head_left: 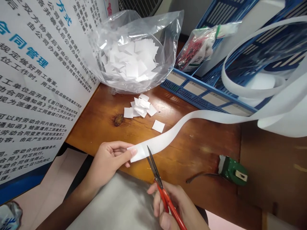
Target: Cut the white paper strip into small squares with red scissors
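Between the thumb and fingers of my left hand (116,156) is the end of a long white strip (165,138), which curves away to the right. My right hand (171,203) grips the red handles of a pair of scissors (157,175). The scissor blades are slightly parted and point up at the lower edge of the strip, just right of my left fingers. Cut white squares (141,107) lie in a small pile beyond the strip, with one single square (158,126) apart from them. My right fingers are partly hidden by the handles.
A clear plastic bag (168,60) of white pieces stands at the back. Blue file racks (192,84) hold a bag of red items (198,48). A green tape measure (233,171) lies right on the wooden table (96,118). A printed board (43,80) stands left.
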The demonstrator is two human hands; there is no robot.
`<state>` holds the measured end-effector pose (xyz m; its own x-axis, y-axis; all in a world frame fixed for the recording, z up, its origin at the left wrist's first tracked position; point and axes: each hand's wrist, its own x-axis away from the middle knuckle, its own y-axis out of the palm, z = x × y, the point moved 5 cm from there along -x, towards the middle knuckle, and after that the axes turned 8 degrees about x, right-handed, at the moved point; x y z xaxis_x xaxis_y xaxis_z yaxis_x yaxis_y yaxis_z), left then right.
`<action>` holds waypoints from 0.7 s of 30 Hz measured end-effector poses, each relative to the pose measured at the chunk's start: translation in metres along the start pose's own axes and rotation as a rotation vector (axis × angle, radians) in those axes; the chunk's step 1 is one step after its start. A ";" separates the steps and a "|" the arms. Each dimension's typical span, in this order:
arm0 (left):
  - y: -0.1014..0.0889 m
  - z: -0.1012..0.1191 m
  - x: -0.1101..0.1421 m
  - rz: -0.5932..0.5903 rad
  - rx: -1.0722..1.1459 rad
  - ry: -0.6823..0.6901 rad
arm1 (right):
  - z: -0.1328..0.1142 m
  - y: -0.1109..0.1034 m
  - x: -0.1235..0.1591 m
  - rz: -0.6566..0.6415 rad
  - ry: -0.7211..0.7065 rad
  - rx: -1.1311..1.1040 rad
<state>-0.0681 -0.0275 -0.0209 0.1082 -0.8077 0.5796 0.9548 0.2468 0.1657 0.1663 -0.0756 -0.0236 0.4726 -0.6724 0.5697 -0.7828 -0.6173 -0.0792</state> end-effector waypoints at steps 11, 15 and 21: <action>0.003 0.007 0.006 0.027 0.049 0.016 | 0.000 0.007 -0.021 -0.065 -0.078 -0.027; 0.004 0.011 0.008 0.044 0.031 0.034 | -0.005 0.007 -0.020 -0.074 -0.052 -0.003; 0.004 0.011 0.006 0.046 0.014 0.065 | 0.001 0.008 -0.019 -0.092 -0.075 0.005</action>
<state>-0.0666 -0.0254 -0.0085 0.1697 -0.8282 0.5342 0.9445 0.2913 0.1517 0.1510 -0.0678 -0.0358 0.5717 -0.6414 0.5116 -0.7327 -0.6798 -0.0335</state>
